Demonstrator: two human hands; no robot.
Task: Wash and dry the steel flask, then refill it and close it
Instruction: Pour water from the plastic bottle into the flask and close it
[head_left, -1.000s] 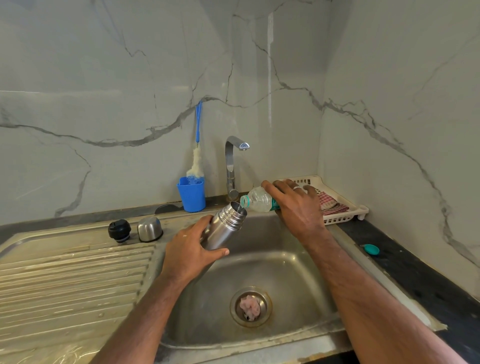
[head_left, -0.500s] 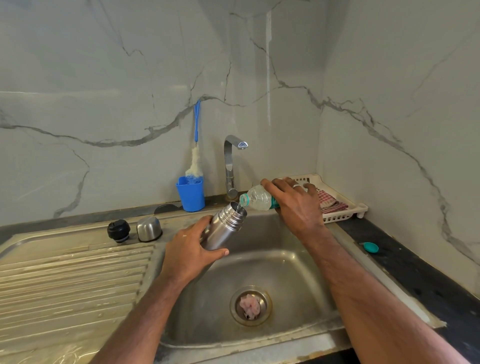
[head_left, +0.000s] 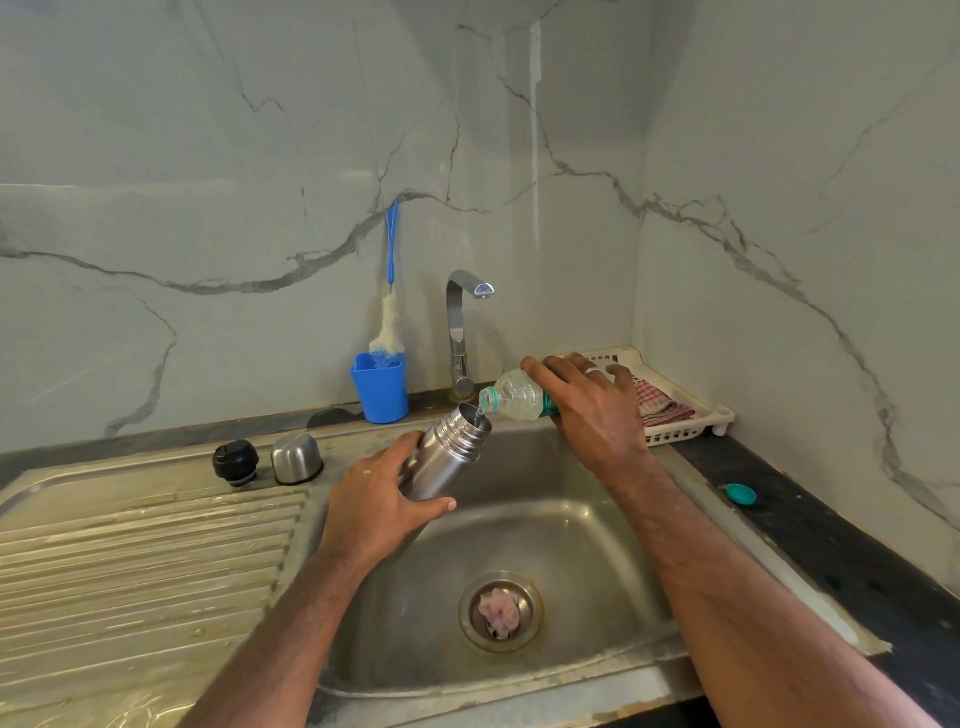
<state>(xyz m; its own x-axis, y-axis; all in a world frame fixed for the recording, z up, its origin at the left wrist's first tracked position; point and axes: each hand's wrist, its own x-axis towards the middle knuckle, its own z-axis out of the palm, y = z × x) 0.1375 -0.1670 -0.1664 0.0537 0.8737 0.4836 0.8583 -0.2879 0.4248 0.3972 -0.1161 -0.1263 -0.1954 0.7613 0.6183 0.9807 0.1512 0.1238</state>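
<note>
Over the steel sink (head_left: 597, 525), I see the left hand (head_left: 376, 506) gripping the steel flask (head_left: 447, 457), fingers and thumb wrapped round its lower body, the open mouth tilted up to the right. The right hand (head_left: 597, 410) clasps a clear plastic bottle (head_left: 514, 397) on its side, its neck just above the flask's rim, a thin stream of water falling in. Against a second ago little differs: both hands and the flask keep the same pose, and the trickle at the bottle's mouth now shows more plainly. The bottle's green label (head_left: 548, 402) is mostly under the fingers and I cannot read any writing. The black stopper (head_left: 235, 461) and steel cup lid (head_left: 296, 458) stand side by side on the drainboard, a teal cap (head_left: 742, 493) lies on the dark counter at right
</note>
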